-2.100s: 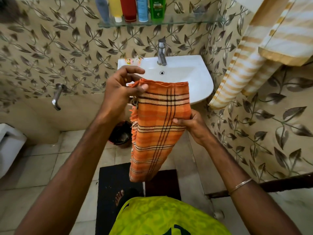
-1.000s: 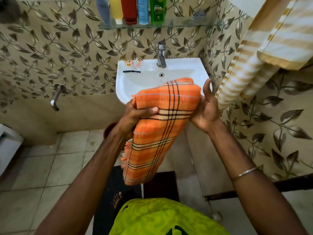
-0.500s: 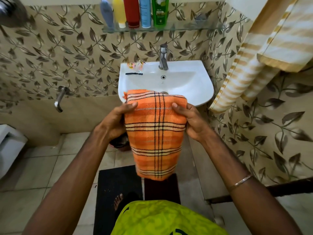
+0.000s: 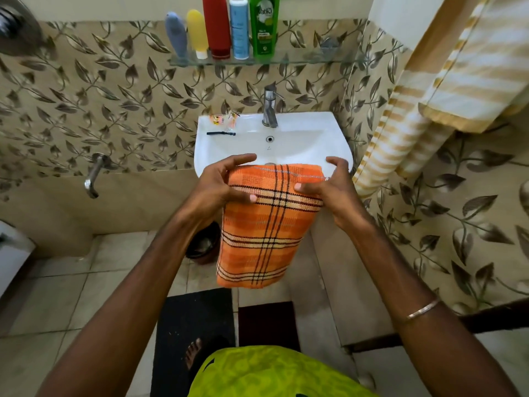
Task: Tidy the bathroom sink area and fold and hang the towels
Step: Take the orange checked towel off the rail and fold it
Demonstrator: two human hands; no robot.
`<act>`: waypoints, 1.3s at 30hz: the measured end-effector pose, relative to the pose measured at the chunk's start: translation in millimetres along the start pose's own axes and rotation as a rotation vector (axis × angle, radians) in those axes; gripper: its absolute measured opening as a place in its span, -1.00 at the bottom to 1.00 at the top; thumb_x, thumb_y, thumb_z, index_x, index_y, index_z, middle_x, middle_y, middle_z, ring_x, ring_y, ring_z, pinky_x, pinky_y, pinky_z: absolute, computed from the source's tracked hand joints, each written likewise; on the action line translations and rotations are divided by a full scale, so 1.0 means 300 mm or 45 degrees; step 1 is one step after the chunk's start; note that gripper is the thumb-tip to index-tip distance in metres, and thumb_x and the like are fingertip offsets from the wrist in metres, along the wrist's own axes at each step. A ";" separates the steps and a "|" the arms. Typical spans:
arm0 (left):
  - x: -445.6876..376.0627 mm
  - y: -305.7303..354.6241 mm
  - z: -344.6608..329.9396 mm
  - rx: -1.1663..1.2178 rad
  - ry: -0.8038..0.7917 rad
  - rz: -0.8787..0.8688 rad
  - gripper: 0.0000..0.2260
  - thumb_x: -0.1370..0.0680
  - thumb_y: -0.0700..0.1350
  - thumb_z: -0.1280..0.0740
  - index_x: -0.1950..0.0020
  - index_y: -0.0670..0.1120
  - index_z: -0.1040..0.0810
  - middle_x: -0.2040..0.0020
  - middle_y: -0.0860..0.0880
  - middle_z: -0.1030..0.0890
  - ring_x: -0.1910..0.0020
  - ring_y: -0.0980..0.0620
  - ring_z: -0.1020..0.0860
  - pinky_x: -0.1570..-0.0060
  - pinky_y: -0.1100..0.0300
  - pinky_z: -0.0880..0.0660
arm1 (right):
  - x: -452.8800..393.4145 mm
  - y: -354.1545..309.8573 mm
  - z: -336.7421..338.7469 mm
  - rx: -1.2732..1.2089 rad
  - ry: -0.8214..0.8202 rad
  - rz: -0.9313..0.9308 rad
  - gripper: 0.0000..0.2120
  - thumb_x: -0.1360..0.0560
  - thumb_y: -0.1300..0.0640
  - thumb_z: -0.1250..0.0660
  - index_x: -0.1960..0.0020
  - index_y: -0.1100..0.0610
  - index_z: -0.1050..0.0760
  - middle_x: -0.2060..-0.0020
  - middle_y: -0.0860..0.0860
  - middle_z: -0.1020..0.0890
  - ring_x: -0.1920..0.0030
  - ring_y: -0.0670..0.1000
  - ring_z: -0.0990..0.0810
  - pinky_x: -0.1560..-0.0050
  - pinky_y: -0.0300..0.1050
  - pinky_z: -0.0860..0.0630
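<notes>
head view: orange plaid towel, coarse woven cotton with dark and cream stripes, folded into a long rectangle, hanging down in front of the white ceramic sink. its top folded edge sits level with the sink's front rim; can't tell if it touches. left hand grips the top left corner, thumb on the front face, fingers curled over the top edge. right hand holds the top right corner the same way, thumb pressed on the cream band, fingers arched above. towel is between both hands, lower end free.

on the sink deck: thin black razor, small orange sachets, chrome tap. glass shelf above with plastic bottles. yellow-white striped towel hangs on the right. leaf-pattern glossy tiles.
</notes>
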State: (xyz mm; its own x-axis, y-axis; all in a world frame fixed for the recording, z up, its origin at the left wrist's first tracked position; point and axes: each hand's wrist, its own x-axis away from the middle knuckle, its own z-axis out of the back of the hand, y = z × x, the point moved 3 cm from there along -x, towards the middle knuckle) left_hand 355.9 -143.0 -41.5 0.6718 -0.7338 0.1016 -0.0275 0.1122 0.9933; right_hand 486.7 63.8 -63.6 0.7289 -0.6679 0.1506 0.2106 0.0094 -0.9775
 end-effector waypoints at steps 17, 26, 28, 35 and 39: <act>-0.190 0.276 -0.097 -1.148 0.143 -0.445 -0.68 -0.41 -0.18 -0.55 -0.15 -0.03 -0.69 -0.02 -0.02 -0.71 0.01 0.03 -0.61 0.00 0.10 -0.55 | 0.018 -0.264 0.113 1.131 0.260 0.545 -0.63 -0.45 0.27 -0.44 -0.22 0.01 -0.62 -0.04 0.08 -0.68 0.01 0.08 -0.64 0.04 -0.04 -0.62; -0.331 0.515 -0.076 -1.455 0.547 -1.034 -0.68 -0.45 0.21 -0.45 -0.14 0.13 -0.67 0.17 0.01 -0.71 0.23 -0.05 -0.65 0.27 0.07 -0.59 | 0.000 -0.470 0.180 1.043 0.686 0.707 -0.67 -0.55 0.06 -0.42 -0.30 -0.09 -0.56 0.06 -0.02 -0.74 0.17 0.01 -0.69 0.14 -0.01 -0.69; -0.361 0.584 -0.076 -1.480 0.618 -1.145 -0.72 -0.52 0.18 -0.40 -0.15 0.10 -0.67 0.21 -0.02 -0.70 0.28 -0.06 -0.64 0.32 0.10 -0.56 | -0.015 -0.523 0.181 0.910 0.704 0.746 -0.66 -0.59 0.10 -0.38 -0.33 -0.11 -0.53 0.09 -0.05 -0.73 0.27 -0.05 -0.70 0.24 -0.04 -0.71; -0.497 0.833 -0.069 -0.817 0.611 -1.201 -0.67 -0.43 -0.05 -0.35 -0.18 0.09 -0.67 0.04 0.00 -0.74 0.11 0.01 -0.68 0.15 0.03 -0.64 | -0.096 -0.752 0.169 0.445 0.856 0.958 -0.68 -0.61 0.20 -0.33 -0.32 -0.07 -0.48 0.09 -0.04 -0.72 0.19 -0.10 -0.73 0.20 -0.06 -0.72; -0.621 0.966 -0.070 -0.370 0.395 -1.302 -0.66 -0.46 -0.20 -0.43 -0.23 -0.01 -0.64 -0.10 0.00 -0.69 -0.03 0.09 -0.67 0.06 0.03 -0.67 | -0.106 -0.894 0.166 0.495 1.069 1.145 -0.68 -0.61 0.20 -0.36 -0.34 0.04 -0.50 0.12 -0.16 -0.66 0.26 -0.31 -0.61 0.24 -0.48 -0.52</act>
State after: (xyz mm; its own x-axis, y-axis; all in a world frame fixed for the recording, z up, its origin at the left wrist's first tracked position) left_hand 238.5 40.3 226.4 0.4359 -0.3747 -0.8182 0.7939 -0.2682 0.5458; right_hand 439.4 119.5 201.2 0.1120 -0.5734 -0.8116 0.1401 0.8177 -0.5584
